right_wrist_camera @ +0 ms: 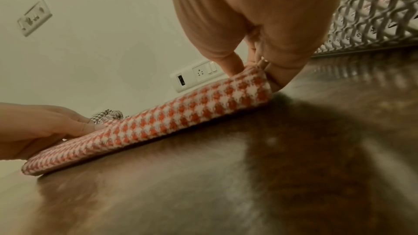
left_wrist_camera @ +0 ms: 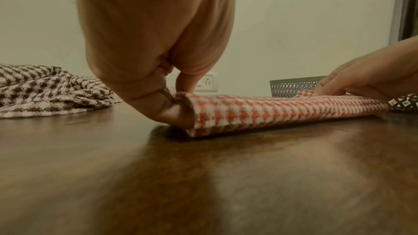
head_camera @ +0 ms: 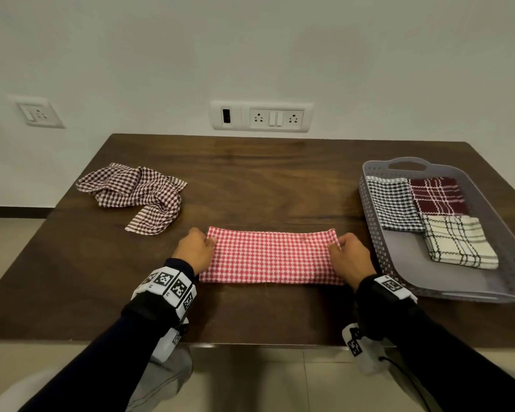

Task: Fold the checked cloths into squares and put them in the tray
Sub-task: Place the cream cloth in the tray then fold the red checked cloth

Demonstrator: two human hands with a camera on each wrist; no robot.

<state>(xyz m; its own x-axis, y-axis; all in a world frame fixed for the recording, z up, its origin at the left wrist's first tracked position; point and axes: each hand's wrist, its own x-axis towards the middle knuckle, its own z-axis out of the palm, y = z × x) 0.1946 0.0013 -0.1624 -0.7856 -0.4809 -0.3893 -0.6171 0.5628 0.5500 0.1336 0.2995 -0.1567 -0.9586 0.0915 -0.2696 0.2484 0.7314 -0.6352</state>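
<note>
1. Red-and-white checked cloth, folded into a long strip (head_camera: pixel 269 255), lies flat on dark wooden table (head_camera: pixel 250 173), centre front, directly btwn the hands; long axis runs left–right.
2. Left hand (head_camera: pixel 195 249) pinches strip's left end; right hand (head_camera: pixel 350 255) pinches right end. Hands well apart, one per short edge, both clamped on fabric w/ thumb + fingers.
3. Likely next fold: one end over the other along that axis to make a square. Neither hand nearer, strip's symmetric.
4. Grey perforated plastic tray (head_camera: pixel 378 257) sits just beside right hand, so right side is closer for drop-off. Three folded squares already in it.
5. Crumpled brown-and-white checked cloth (head_camera: pixel 137 194) waits far left, nearer left hand, not yet folded.
</note>
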